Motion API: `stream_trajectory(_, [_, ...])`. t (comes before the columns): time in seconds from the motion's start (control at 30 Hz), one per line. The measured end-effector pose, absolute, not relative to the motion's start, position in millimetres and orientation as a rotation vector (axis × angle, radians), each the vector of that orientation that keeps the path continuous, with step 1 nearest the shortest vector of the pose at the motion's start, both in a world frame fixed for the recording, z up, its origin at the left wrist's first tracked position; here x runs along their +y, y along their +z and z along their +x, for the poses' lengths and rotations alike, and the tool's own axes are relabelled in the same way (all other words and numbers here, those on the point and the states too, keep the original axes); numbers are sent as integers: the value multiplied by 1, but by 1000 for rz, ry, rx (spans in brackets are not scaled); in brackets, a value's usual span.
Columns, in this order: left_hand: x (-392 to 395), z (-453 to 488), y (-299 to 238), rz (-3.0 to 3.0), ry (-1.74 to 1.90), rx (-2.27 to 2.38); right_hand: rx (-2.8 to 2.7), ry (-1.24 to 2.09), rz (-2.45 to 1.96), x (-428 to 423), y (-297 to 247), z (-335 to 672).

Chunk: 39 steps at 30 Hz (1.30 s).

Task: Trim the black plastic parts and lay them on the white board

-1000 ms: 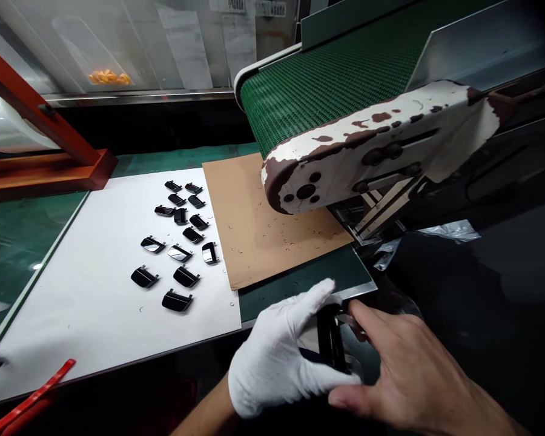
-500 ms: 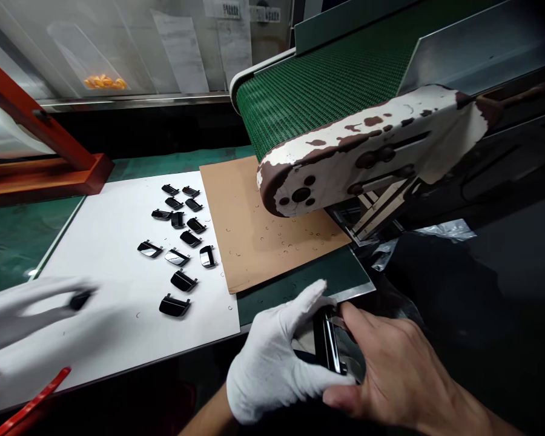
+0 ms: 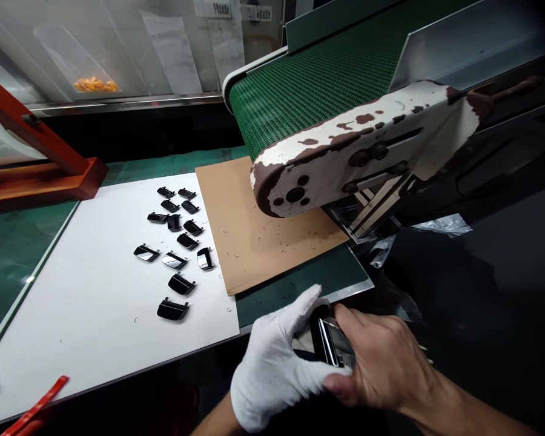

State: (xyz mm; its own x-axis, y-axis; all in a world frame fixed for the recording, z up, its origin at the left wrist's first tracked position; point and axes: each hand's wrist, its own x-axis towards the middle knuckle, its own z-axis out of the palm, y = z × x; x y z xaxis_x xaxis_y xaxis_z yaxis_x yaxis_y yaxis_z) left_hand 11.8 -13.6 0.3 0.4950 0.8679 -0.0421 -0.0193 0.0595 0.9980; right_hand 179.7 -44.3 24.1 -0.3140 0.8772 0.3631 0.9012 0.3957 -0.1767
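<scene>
Grip: left hand (image 3: 277, 366) and right hand (image 3: 386, 357) hold black piece (image 3: 329, 342), seemingly mid-work
Sheet (image 3: 95, 290): loose pieces (image 3: 172, 310), finished or waiting unclear

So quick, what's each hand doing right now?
Left hand: gloved, closed on a glossy black part.
Right hand: bare, closed on that same part, its thumb near the lower end.
</scene>
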Motion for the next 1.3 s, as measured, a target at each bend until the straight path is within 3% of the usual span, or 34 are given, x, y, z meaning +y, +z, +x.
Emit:
stream_trajectory(1.0, [-14, 20, -12, 1101, 830, 837, -2300, -18, -1457, -46, 9, 186])
stream_trajectory(1.3, [-16, 30, -20, 837, 1022, 653, -1948, -111, -1387, -47, 17, 176])
